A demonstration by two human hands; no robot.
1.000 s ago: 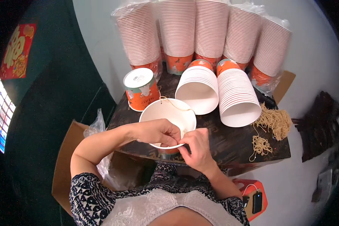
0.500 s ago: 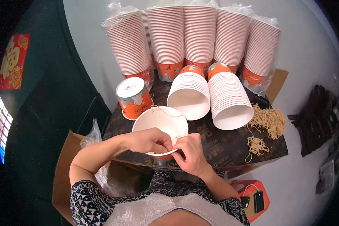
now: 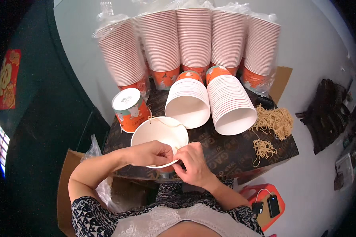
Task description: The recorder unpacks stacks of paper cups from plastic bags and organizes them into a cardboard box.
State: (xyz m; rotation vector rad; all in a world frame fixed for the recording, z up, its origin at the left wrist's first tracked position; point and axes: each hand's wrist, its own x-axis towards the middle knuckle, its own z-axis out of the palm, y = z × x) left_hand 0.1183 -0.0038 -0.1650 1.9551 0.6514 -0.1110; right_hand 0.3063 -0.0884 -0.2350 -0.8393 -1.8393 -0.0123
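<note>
A white-lined paper bucket [image 3: 162,133] stands at the table's near edge, its mouth tilted towards me. A tan cord [image 3: 161,119] runs from a hole in its far rim along the inside right. My left hand [image 3: 152,153] reaches over the near left rim, fingers pinched together inside the bucket; what they hold is hidden. My right hand [image 3: 194,164] grips the near right rim between thumb and fingers, with a short bit of tan cord showing beside its fingertips. Just beyond, an orange and green paper bucket [image 3: 129,110] rests upside down.
Two nested stacks of buckets [image 3: 188,104] [image 3: 233,106] lie on their sides. Tall plastic-wrapped stacks [image 3: 160,43] line the back. Tan cord heaps [image 3: 279,121] lie at right. A cardboard box [image 3: 67,185] is lower left; an orange stool [image 3: 279,209] holds a black device.
The whole view has shifted, so the table things sit slightly further left. Both hands remain at the bucket's near rim, and the left fingers are tucked in slightly more.
</note>
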